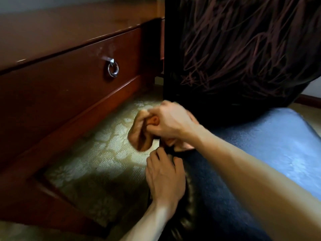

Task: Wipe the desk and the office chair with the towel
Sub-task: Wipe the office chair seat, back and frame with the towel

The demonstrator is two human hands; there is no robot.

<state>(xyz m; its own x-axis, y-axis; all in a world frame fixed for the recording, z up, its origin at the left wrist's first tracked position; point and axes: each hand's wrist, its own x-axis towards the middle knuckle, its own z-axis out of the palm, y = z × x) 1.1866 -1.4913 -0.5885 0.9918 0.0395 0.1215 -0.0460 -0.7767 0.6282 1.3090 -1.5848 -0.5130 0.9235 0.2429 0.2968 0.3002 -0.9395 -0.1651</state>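
My right hand (pixel 171 121) grips a bunched tan towel (pixel 141 134) low at the left side of the office chair, where the worn black backrest (pixel 243 49) meets the seat. The seat carries a blue-grey cushion (pixel 260 145). Just below, my left hand (pixel 164 176) curls its fingers over the dark leather edge of the seat (pixel 186 221). The reddish wooden desk (pixel 60 80) stands to the left, its drawer front facing the chair.
A metal ring pull (pixel 112 68) hangs on the desk drawer. Pale patterned carpet (pixel 97 153) shows in the narrow gap between desk and chair. A light wall and dark skirting board (pixel 309 100) lie beyond the chair at right.
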